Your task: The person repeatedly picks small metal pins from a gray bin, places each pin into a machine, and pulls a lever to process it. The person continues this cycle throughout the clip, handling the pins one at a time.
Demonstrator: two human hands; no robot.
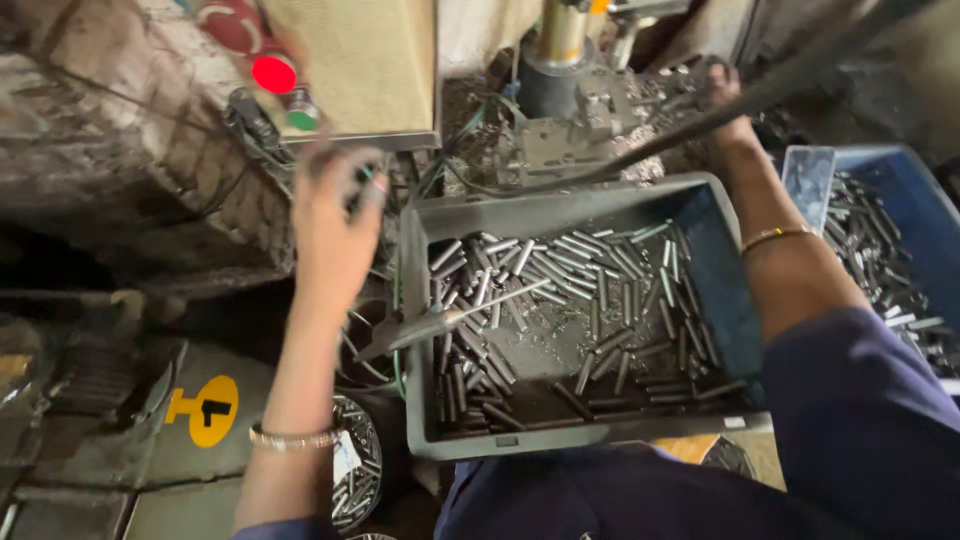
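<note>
Two hands are at work over two trays of short metal rods. The left hand (335, 215) is raised to the left of the grey tray (415, 300), its fingers curled round something small and dark, too blurred to name; one bangle sits on that wrist. The right hand (725, 90) reaches far forward to the metal fixture (590, 115) of the machine; whether it grips anything there cannot be told. One gold bangle rings that forearm.

The grey tray holds many dozens of metal rods (560, 270), too many to count, heaped toward its far side. One blue tray (925, 185) to the right holds more rods. On the panel above the left hand sit two buttons: one red button (273, 73) and one green button (303, 118).
</note>
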